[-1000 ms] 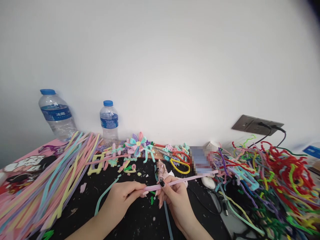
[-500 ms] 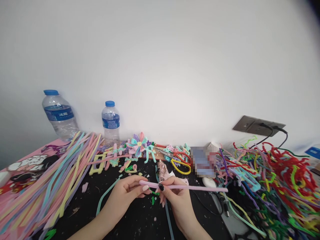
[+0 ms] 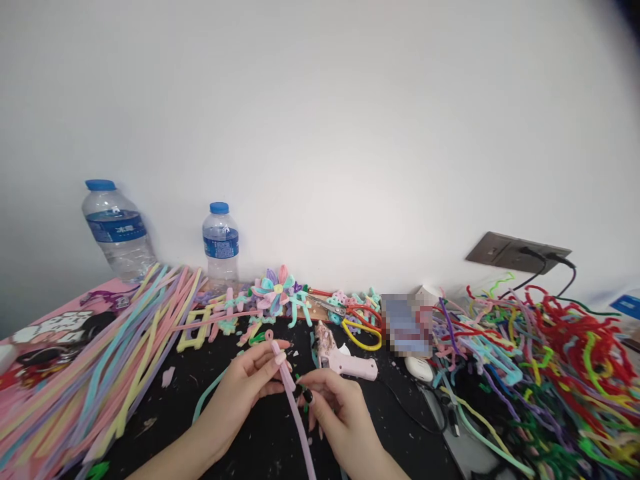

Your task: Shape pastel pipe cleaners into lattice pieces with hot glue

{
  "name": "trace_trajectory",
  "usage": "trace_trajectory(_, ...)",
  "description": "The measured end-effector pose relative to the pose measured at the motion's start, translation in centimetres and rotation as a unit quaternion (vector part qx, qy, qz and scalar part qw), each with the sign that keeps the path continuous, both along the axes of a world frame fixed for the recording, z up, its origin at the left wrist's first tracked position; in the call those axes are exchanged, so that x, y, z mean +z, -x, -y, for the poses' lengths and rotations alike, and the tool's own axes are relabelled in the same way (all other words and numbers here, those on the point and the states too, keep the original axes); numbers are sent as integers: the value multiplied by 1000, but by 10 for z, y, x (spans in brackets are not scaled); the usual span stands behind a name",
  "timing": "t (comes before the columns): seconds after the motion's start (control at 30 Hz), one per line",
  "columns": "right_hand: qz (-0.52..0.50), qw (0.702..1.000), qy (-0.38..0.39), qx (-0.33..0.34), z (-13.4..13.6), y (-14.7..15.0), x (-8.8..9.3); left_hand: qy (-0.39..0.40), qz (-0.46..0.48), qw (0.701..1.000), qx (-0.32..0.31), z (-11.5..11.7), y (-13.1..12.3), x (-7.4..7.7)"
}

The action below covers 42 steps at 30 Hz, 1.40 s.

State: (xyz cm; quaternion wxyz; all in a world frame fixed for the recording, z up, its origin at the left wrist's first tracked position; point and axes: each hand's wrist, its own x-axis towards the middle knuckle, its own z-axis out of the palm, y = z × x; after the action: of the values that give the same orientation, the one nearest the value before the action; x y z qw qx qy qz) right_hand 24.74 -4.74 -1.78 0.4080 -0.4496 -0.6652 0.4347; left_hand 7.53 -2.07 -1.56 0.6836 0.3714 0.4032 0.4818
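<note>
My left hand (image 3: 257, 373) pinches a lilac pipe cleaner (image 3: 299, 420) between thumb and fingers near its bent-over top end. A short folded piece lies along the long strand, which hangs down toward the bottom of the view. Close to the short end is my right hand (image 3: 333, 407), its fingers curled and thumb a little apart, with nothing seen held; whether a fingertip touches the strand I cannot tell. Behind my right hand lies a pale pink glue gun (image 3: 353, 365), its nozzle end stained brown.
Long pastel pipe cleaners (image 3: 120, 353) spread across the left. Finished flower pieces (image 3: 279, 289) and scissors (image 3: 363, 323) lie along the wall. At right are a tangled pile of coloured pipe cleaners (image 3: 555, 360) and a white mouse-like case (image 3: 419, 368). Two water bottles (image 3: 221, 243) stand at the back.
The lilac pipe cleaner has swung from pointing right to hanging downward. My right hand has let go of it and moved slightly down and left, uncovering the glue gun's handle.
</note>
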Motion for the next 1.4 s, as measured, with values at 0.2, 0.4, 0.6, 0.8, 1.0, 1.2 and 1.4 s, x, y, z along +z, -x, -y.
trace_trajectory(0.2, 119, 992, -35, 13, 1, 4, 1, -31, -80, 994, -72, 4, -4, -5)
trace_trajectory(0.4, 153, 987, -57, -4, 1, 2, 0, -52, -104, 988, -102, 3, -5, -6)
trace_trajectory(0.6, 155, 986, -55, 2, 2, -1, 1, -48, -121, 987, -97, 1, -4, -3)
trace_trajectory(0.8, 163, 984, -68, -15, 1, -2, 2, -54, -134, 985, -98, 0, -4, -4)
trace_trajectory(1.0, 143, 987, -62, -36, -2, -4, -1, -88, -120, 983, -107, -2, -3, -6)
trace_trajectory(1.2, 121, 987, -63, -85, -4, -7, -3, -93, -120, 983, -106, -3, -2, -7)
trace_trajectory(1.4, 76, 985, -66, -138, -7, -10, -2, -94, -141, 978, -119, -1, -2, -7)
